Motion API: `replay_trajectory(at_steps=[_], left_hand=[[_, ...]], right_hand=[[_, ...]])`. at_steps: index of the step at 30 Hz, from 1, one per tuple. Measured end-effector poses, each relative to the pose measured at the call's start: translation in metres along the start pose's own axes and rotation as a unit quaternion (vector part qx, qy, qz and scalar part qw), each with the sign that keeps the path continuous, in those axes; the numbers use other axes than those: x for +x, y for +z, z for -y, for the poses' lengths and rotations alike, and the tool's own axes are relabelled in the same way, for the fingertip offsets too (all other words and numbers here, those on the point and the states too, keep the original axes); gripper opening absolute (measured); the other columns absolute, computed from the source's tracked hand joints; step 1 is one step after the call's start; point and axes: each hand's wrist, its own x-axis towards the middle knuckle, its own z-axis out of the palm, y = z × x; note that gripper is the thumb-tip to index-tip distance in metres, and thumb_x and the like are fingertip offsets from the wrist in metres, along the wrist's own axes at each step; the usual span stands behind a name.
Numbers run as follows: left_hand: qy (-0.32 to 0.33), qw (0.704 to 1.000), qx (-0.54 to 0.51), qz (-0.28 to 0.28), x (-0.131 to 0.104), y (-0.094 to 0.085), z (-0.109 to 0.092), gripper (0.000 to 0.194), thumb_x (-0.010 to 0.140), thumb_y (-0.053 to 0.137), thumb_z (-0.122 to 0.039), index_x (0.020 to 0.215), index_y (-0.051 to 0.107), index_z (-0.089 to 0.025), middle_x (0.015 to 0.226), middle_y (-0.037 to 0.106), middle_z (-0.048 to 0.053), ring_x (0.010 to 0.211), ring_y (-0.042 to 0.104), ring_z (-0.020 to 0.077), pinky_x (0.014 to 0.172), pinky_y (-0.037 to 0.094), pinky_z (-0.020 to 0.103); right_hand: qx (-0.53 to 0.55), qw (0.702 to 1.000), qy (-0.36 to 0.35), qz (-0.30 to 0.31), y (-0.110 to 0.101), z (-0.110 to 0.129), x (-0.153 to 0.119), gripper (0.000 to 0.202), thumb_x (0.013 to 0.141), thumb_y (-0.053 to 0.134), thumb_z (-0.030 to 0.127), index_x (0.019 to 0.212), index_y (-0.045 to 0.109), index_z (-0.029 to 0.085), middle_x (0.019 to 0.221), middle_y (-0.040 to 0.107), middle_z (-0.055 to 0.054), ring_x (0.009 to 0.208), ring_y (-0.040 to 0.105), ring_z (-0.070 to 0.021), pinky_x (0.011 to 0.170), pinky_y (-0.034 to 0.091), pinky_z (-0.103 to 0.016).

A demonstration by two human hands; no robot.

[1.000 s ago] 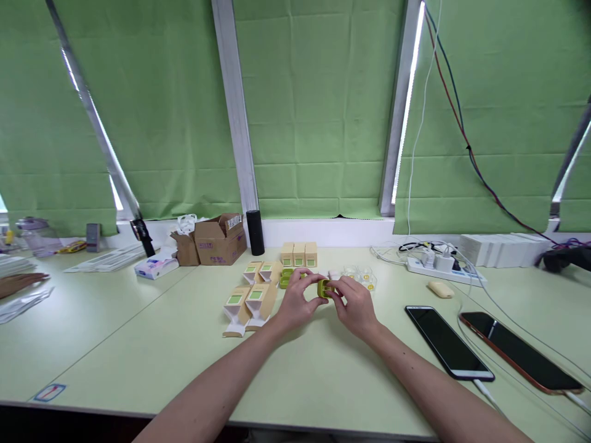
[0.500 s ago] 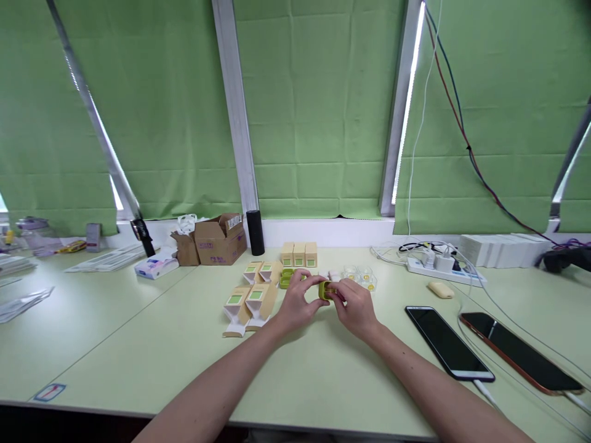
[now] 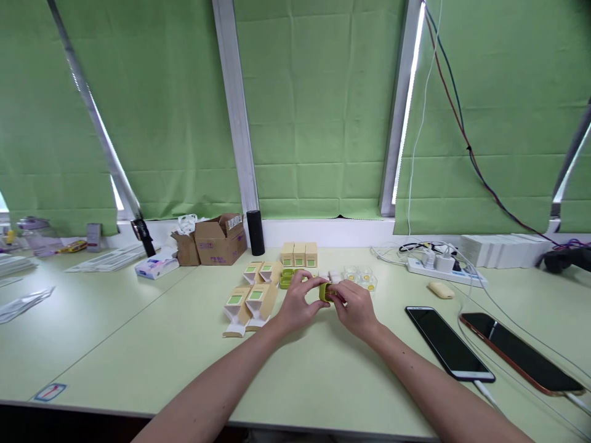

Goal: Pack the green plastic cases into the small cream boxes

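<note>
Between the two hands, just above the near middle of the worktop, is a small green case. The left hand has it pinched at the side, thumb below and fingers above, with an open curve between them. The right hand is nearly closed, its fingertips drawn together at the opening of the green case; whether they grip its edge or some small part inside is hidden. The step in hand looks like fine fingertip work at that opening, the left hand steadying and the right hand working. As a judgement, any further move there calls for a light, firm hold on the left and a small, straight motion on the right, so that the green case does not twist or slip. Beyond the left hand sit green pieces, partly covered by its fingers, with open cartons beside them and shut cartons in a row behind. Past the right hand are white pieces and clear cups with yellow spots inside. Farther right lie two phones, a cream case and a power strip.
</note>
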Motion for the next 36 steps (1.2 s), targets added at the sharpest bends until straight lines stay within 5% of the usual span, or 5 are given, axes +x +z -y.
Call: replay_trajectory(at_steps=[7, 13, 22, 31, 36], left_hand=[[0.002, 1.0, 0.003, 0.005, 0.0, -0.001, 0.004, 0.046, 0.075, 0.085, -0.02, 0.119, 0.072, -0.027, 0.108, 0.056, 0.006, 0.108, 0.057, 0.0249, 0.099, 0.05, 0.042], [0.002, 1.0, 0.007, -0.006, 0.003, -0.003, 0.009, 0.044, 0.077, 0.082, -0.019, 0.119, 0.072, -0.028, 0.108, 0.059, 0.007, 0.109, 0.057, 0.026, 0.1, 0.05, 0.045], [-0.007, 0.999, 0.033, -0.028, 0.004, -0.003, 0.012, 0.046, 0.076, 0.084, -0.022, 0.12, 0.072, -0.028, 0.109, 0.07, 0.007, 0.115, 0.052, 0.0289, 0.102, 0.049, 0.048], [-0.026, 0.999, -0.022, -0.024, 0.005, -0.002, 0.001, 0.059, 0.074, 0.087, -0.033, 0.129, 0.066, -0.028, 0.121, 0.066, 0.009, 0.124, 0.052, 0.0289, 0.106, 0.048, 0.046], [-0.083, 0.995, -0.052, -0.025, 0.006, -0.001, -0.002, 0.022, 0.092, 0.066, -0.032, 0.112, 0.072, -0.023, 0.111, 0.069, 0.01, 0.12, 0.057, 0.028, 0.1, 0.049, 0.045]], right_hand=[[-0.009, 1.0, -0.009, 0.013, -0.002, -0.001, 0.001, 0.02, 0.097, 0.053, 0.018, 0.091, 0.071, 0.022, 0.07, 0.065, -0.003, 0.065, 0.056, -0.0165, 0.061, 0.038, -0.029], [0.008, 0.999, -0.026, 0.039, -0.008, -0.006, 0.002, 0.027, 0.095, 0.054, 0.017, 0.114, 0.071, 0.025, 0.079, 0.069, -0.006, 0.072, 0.061, -0.02, 0.064, 0.045, -0.032], [0.052, 0.998, -0.012, 0.037, -0.007, 0.001, 0.002, 0.065, 0.089, 0.054, 0.01, 0.15, 0.043, 0.028, 0.139, 0.06, -0.012, 0.127, 0.058, -0.0307, 0.092, 0.061, -0.048], [0.116, 0.993, 0.026, 0.02, 0.001, -0.002, -0.001, 0.057, 0.092, 0.052, 0.011, 0.146, 0.047, 0.029, 0.134, 0.063, -0.011, 0.126, 0.059, -0.0298, 0.093, 0.062, -0.051], [0.139, 0.988, 0.058, -0.017, -0.001, 0.001, 0.001, 0.049, 0.093, 0.054, 0.013, 0.14, 0.054, 0.028, 0.132, 0.062, -0.012, 0.12, 0.061, -0.0289, 0.092, 0.062, -0.049]])
